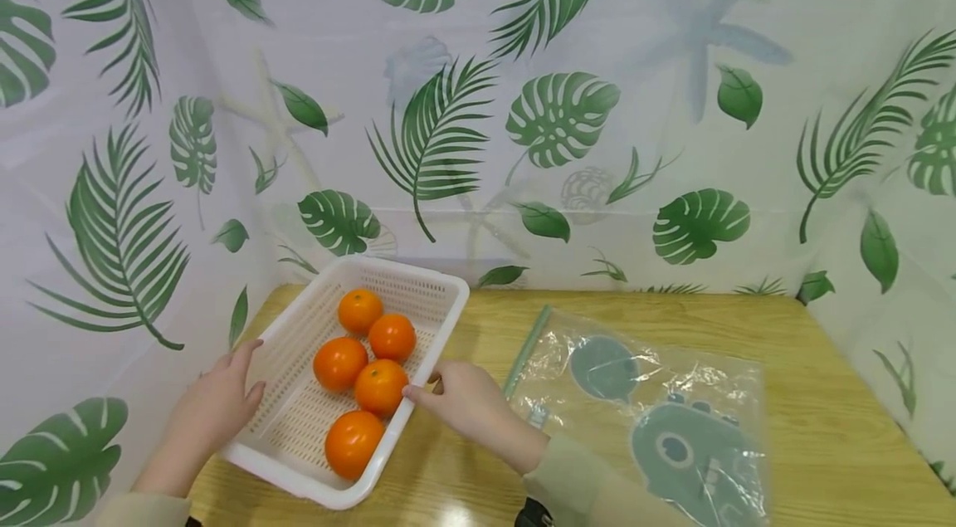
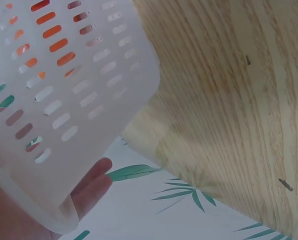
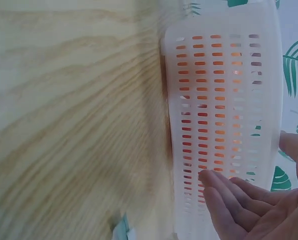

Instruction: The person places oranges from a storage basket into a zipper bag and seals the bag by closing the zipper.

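A white slotted plastic basket (image 1: 429, 278) stands at an angle on the left of the table, with several oranges (image 1: 340, 364) inside. My left hand (image 1: 217, 402) holds its left rim, thumb toward the inside. In the left wrist view, fingers (image 2: 93, 187) of that hand show past the basket's corner. My right hand (image 1: 474, 402) grips the opposite long side, its thumb on the rim close to an orange. From the right wrist view, the other fingers (image 3: 224, 192) lie along the outside of the slotted wall.
A clear zip bag (image 1: 553, 344) with a green top edge and a green cartoon print lies flat right of the basket. The wooden table (image 1: 814, 394) meets a leaf-printed cloth (image 1: 635, 245) at its back and sides.
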Tool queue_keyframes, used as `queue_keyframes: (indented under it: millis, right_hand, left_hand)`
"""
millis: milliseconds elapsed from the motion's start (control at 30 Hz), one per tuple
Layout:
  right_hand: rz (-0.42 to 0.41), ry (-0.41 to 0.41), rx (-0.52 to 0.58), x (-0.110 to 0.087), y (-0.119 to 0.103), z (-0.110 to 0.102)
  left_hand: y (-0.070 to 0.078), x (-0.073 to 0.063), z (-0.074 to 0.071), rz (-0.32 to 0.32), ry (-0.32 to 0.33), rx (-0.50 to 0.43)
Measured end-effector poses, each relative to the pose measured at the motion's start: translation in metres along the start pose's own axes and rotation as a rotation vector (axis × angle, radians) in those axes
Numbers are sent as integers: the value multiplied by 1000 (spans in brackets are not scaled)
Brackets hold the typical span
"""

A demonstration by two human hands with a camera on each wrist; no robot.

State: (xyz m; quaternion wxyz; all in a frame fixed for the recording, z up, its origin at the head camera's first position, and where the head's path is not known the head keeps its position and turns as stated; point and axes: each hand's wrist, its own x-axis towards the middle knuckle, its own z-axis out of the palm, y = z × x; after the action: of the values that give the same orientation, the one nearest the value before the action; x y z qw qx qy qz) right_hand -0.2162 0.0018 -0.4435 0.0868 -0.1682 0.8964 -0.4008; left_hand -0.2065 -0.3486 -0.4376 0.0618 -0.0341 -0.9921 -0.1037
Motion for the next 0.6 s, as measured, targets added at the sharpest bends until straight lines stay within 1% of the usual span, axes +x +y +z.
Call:
queue_keyframes:
  millis: [133, 200, 267, 367, 433, 500, 600]
  right_hand:
    - [14, -27, 160, 1, 4, 1]
    - [18, -44, 245, 1, 6, 2]
    - [20, -53, 316, 2, 7, 3]
    - [26, -52, 412, 2, 8, 4]
    - [33, -47, 460, 2, 8, 3]
    - [47, -40, 504, 2, 7, 3]
    - [75, -30, 560, 2, 6, 2]
  left_hand:
    - [-1, 7, -4, -3, -11, -32]
    - [-3, 11, -6, -10, -20, -60]
    - [-6, 15, -9, -25, -33, -112]
    - [-12, 18, -13, -61, -56, -236]
    - [-16, 18, -16, -106, -92, -354]
    - [-19, 17, -18, -153, -124, -454]
    - [-22, 16, -21, -217, -167, -544]
